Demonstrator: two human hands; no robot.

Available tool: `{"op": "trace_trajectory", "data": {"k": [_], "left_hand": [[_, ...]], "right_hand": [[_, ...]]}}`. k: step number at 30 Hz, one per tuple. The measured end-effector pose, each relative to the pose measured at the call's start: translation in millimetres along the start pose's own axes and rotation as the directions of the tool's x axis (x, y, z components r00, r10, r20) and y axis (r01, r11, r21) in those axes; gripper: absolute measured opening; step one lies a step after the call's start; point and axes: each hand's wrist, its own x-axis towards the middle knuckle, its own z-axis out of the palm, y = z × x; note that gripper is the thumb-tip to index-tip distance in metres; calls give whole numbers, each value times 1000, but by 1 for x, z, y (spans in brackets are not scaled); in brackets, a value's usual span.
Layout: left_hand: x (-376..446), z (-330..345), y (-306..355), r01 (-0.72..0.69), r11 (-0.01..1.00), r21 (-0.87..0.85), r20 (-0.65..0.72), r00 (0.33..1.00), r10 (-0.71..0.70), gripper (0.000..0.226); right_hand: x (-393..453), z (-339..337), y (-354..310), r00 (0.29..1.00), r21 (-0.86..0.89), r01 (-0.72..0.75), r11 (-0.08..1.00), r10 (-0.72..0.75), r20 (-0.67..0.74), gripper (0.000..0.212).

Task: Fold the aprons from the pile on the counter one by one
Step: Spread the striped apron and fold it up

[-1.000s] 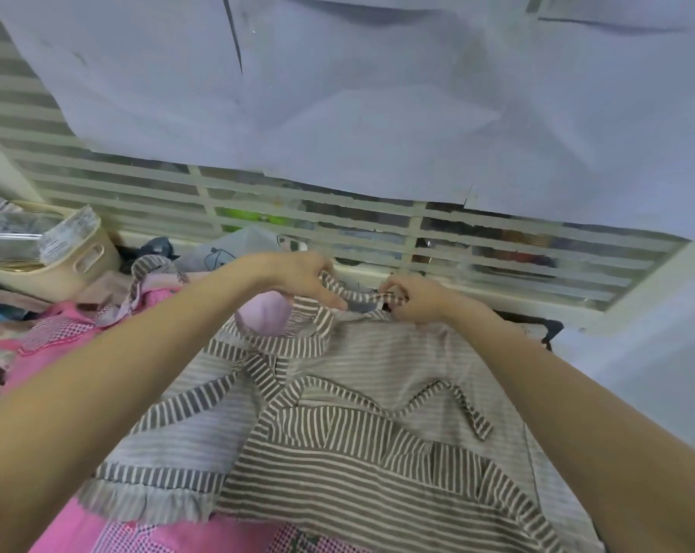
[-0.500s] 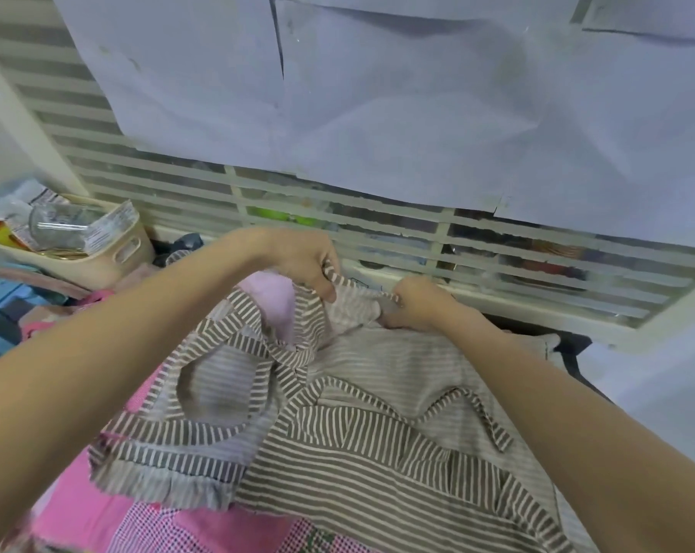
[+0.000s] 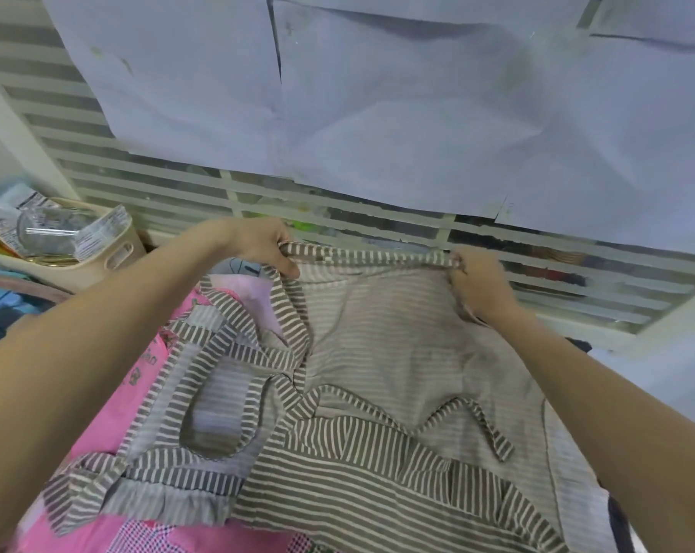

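Head view: we pinch the striped apron [image 3: 377, 353] top band – left hand [image 3: 264, 247], right hand [image 3: 473, 279] – and should keep it taut, corners level.

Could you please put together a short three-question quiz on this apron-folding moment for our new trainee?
1. True or false: both hands grip the striped apron's top edge.
2. Which lies under the striped apron on its left: A) pink fabric, B) a green towel, C) a blue bucket?
3. What stands at the far left, behind the left forearm?

Key:
1. True: the left hand and right hand pinch the striped apron at its top edge.
2. A, the pink fabric.
3. A beige basket with packets inside.
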Motion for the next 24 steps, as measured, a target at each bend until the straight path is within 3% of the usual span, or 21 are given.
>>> {"op": "trace_trajectory", "data": {"k": [1,3,6,9,11,13,15,17,19,22,24], "left_hand": [[4,2,-2,18,1000,8,-39,999,-18,30],[12,5,0,39,996,77,-132,991,-29,22],[22,10,3,91,973,211,-251,967,-36,20],[22,18,3,125,962,243,-322,946,-42,28],[20,24,4,132,961,243,-357,933,-38,27],[17,28,5,127,959,254,-391,920,-19,19],[13,30,5,122,956,265,-431,902,4,14],[10,31,2,154,945,288,-486,874,5,11],[7,37,-4,195,923,333,-549,836,22,13],[-2,59,-2,129,890,438,-514,848,130,22],[-9,85,1,-23,833,552,-336,909,247,26]], "right_hand": [[3,-8,3,991,90,49,995,-37,-129,30],[5,-24,0,992,166,56,984,-36,-123,29],[2,-33,4,985,-27,-27,999,31,172,25],[-9,-35,11,890,-80,-79,994,106,443,26],[-17,-31,16,837,-190,-75,979,166,522,26],[-22,-24,26,883,-362,-69,930,226,411,21],[-28,-22,39,967,-495,-124,860,217,136,6],[-32,-29,51,991,-563,-134,816,116,-67,8],[-35,-40,58,985,-572,-91,815,-11,-172,7],[-46,-47,67,965,-571,11,821,-157,-208,12],[-68,-35,76,981,-615,153,774,-194,0,17]]}}
